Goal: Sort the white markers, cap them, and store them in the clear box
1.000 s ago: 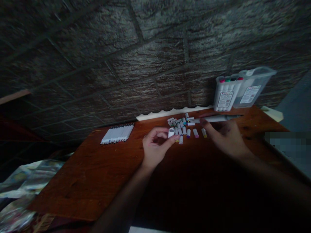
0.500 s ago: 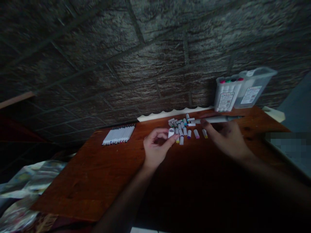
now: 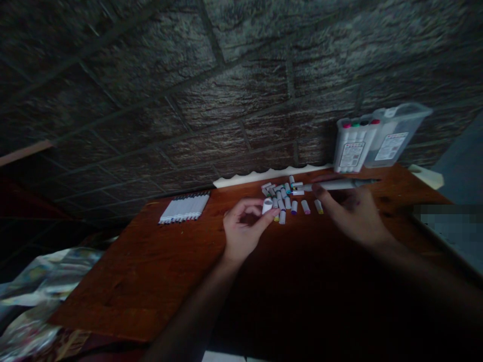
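My left hand pinches a small white marker cap between thumb and fingertips, just left of a scatter of loose caps with coloured ends. My right hand grips a grey marker that lies level above the table, its tip pointing left toward the caps. Both hands hover over a reddish-brown wooden table.
A neat row of white markers lies at the table's far left. A clear plastic case with upright markers stands at the back right against a dark brick-pattern wall. White scalloped trim runs along the wall. Crumpled sheets lie lower left.
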The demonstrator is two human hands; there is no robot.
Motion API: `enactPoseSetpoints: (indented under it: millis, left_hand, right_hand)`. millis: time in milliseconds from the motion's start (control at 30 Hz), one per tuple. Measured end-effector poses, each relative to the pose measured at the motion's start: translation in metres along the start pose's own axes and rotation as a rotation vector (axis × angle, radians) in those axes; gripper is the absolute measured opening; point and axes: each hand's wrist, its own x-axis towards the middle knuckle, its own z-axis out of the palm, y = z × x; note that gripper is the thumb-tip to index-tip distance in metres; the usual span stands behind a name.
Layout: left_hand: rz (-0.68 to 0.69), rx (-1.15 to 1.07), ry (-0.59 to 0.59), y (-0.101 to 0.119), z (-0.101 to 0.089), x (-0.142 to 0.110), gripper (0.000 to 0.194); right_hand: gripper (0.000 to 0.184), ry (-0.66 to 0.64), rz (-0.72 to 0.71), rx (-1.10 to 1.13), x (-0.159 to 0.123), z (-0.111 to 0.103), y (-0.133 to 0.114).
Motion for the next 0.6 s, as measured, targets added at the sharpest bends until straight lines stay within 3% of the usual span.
enactPoseSetpoints:
  millis: [600]
  left_hand:
    - [-0.003, 0.001, 0.008, -0.0013, 0.0, -0.0001, 0.022]
  right_hand:
    - [0.025, 0.002, 0.017, -0.017, 0.0002, -0.0004, -0.0002]
